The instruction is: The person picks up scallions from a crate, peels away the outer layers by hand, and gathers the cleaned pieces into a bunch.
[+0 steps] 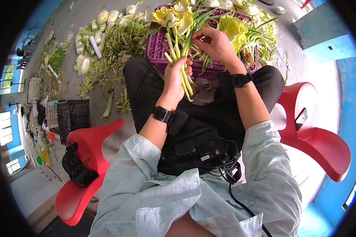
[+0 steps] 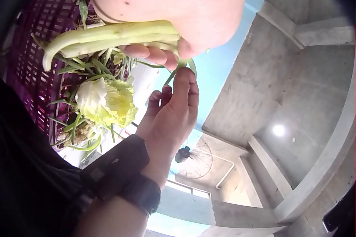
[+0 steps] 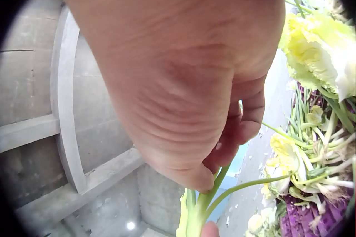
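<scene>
My left hand grips a bunch of green onions, their pale stalk ends sticking out below the fist. In the left wrist view the thick stalks run across under the palm. With thumb and fingertips my right hand pinches a green onion leaf just above the left hand. The right wrist view shows that leaf beside another thin one that branches off the stalk. Behind the bunch is a purple plastic crate, turned bottom up or heaped over, with yellow cabbage leaves on it.
Trimmed leaves and several cabbages litter the floor on the left. A red chair with a black device stands left, another red chair right. Black crate sits farther left. A cable runs over my lap.
</scene>
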Available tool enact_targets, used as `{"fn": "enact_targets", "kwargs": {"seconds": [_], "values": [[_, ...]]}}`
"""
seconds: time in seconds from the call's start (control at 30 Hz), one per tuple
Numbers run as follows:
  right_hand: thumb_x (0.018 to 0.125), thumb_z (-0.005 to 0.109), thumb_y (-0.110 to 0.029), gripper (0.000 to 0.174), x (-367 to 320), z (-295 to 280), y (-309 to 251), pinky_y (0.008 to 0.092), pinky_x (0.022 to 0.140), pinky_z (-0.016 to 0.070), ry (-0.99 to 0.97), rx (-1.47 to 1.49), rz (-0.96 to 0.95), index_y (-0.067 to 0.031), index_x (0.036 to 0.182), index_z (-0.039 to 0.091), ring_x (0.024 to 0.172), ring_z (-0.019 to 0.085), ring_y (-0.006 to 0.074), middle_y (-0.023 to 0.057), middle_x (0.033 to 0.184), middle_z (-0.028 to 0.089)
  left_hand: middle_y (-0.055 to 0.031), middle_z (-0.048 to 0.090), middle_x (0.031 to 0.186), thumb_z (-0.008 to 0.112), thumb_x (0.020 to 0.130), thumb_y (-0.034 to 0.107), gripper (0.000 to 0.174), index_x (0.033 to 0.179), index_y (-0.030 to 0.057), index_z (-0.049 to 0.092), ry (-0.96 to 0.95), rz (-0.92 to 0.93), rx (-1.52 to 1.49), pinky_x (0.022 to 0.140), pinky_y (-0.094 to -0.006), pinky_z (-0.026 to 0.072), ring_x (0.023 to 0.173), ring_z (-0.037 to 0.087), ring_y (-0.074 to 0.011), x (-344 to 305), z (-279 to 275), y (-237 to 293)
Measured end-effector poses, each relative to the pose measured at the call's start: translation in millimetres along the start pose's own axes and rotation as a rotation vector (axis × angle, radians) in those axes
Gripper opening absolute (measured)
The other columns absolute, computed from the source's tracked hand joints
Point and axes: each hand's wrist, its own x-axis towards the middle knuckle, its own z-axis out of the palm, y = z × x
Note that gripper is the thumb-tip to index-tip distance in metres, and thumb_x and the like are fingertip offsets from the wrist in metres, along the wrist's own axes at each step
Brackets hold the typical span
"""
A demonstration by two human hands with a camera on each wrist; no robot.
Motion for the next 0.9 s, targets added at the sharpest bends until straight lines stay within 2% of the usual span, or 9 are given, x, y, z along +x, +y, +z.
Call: {"fn": "enact_targets", "kwargs": {"seconds": [0.43,0.63,0.73,0.9], "values": [[0.084,0.073,-0.017,0.020,-1.9,4.6,2.4,0.0368,0.075,0.0564,0.008,-0.004,0.006,-0.0016,0.096,0.075,0.083,0.073,0.0278,0.0135,0.091,0.074,-0.0034,0.065,0.087,0.065,0.098,0.017,0.026,0.120,0.0029,0.063,0.018,0.007,0.044,0.066,-0.0263,0.0502,0.071,0.059,-0.0103,-0.4,1.6,-0.7],[0.085,0.072,-0.016,0.020,-2.8,5.7,2.5,0.0354,0.075,0.0567,-0.004,0.027,0.022,-0.0004,0.097,0.074,0.081,0.074,0.0267,0.0141,0.089,0.075,-0.0034,0.065,0.087,0.067,0.098,0.017,0.024,0.118,0.0041,0.063,0.015,0.014,0.052,0.067,-0.0265,0.0508,0.072,0.060,-0.0106,-2.7,3.9,1.4],[0.088,0.073,-0.017,0.023,-4.1,3.3,0.0,0.0331,0.073,0.0557,-0.061,0.035,0.052,0.0015,0.102,0.072,0.077,0.071,0.0193,0.0135,0.086,0.074,-0.0035,0.065,0.088,0.067,0.098,0.017,0.025,0.119,0.0042,0.063,0.013,0.018,0.046,0.068,-0.0266,0.0509,0.073,0.060,-0.0107,-2.0,3.4,0.6],[0.089,0.072,-0.017,0.023,-4.2,2.1,-0.8,0.0336,0.073,0.0550,-0.102,0.042,0.031,0.0019,0.101,0.071,0.076,0.070,0.0196,0.0127,0.085,0.073,-0.0035,0.065,0.088,0.066,0.098,0.017,0.025,0.119,0.0044,0.063,0.015,0.023,0.039,0.068,-0.0266,0.0511,0.073,0.060,-0.0109,-1.3,2.4,-0.6]]}}
